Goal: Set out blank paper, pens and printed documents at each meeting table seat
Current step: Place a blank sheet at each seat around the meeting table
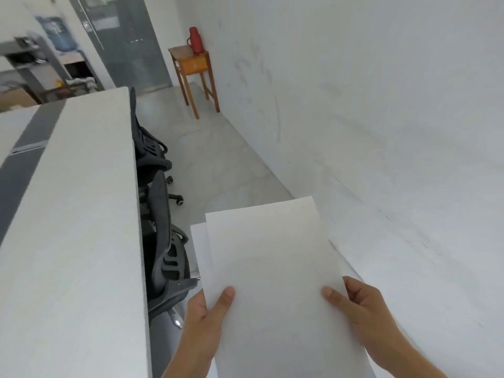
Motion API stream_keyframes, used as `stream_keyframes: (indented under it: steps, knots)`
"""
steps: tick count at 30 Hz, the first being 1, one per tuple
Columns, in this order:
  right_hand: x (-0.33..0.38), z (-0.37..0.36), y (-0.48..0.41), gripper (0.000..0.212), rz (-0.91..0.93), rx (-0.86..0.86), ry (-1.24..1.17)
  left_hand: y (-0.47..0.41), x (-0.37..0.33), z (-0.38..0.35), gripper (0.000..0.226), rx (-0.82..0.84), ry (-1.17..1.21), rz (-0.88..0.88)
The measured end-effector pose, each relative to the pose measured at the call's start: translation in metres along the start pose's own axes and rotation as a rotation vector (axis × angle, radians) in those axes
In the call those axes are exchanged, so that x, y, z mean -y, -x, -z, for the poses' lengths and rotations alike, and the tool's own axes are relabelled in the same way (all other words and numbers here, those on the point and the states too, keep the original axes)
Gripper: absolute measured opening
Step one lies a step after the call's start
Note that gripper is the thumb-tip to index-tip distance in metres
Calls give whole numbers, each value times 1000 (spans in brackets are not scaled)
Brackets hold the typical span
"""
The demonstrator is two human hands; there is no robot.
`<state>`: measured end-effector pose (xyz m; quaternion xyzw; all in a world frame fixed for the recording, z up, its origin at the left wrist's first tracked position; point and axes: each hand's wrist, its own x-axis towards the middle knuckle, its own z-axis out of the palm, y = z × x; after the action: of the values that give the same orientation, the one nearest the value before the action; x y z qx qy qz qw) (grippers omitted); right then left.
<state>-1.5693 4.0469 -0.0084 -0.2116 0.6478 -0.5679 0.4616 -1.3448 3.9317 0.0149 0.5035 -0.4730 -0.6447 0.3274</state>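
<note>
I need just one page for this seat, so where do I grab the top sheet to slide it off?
Pinch the top sheet at its right edge, coming from the right, by the right hand. It sits shifted right of the sheet beneath, which shows only as a left strip, so that edge is likely free.

A white meeting table [81,214] fills the left side. Black mesh office chairs [161,227] sit tucked against the table's right edge, armrests and castors jutting out. Right of the table, a tiled floor lane [218,159] runs open between chairs and white wall [381,132]. Past the table's far end, a wooden side table [195,69] carrying a red thermos [194,39] narrows it. By the table's near end, sheets of paper [272,268] gripped by the left hand [204,317] and right hand [362,309] span the lane.
</note>
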Motion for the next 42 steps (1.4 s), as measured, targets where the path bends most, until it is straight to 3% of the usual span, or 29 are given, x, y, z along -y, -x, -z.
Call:
stream_keyframes:
  steps: [4, 8, 14, 16, 19, 20, 23, 27, 36, 42]
  knots:
    - [31, -20, -75, 39, 13, 117, 112, -31, -14, -5, 20, -152, 122, 17]
    - [50, -62, -143, 18, 12, 234, 196, -61, -24, 13, 22, -322, 185, 46]
    - [73, -149, -227, 12, -66, 411, 204, -132, -35, 60, 25, -499, 232, 31]
    - [84, -174, -251, 24, -120, 475, 187, -159, -43, 79, 23, -554, 225, 19]
    - [107, -213, -290, 62, -152, 608, 221, -200, -69, 108, 22, -603, 203, -27]
    - [110, -224, -304, 59, -156, 622, 245, -214, -75, 116, 23, -604, 211, -26]
    - [115, -253, -344, 10, -159, 629, 301, -248, -93, 132, 25, -588, 229, -15]
    - [117, -295, -398, 12, -137, 685, 413, -291, -101, 148, 24, -704, 242, 2]
    - [129, -413, -549, 12, -80, 993, 603, -388, -130, 171, 24, -1049, 360, 74]
    - [136, -510, -613, 23, -34, 1205, 737, -392, -146, 175, 23, -1356, 443, 111]
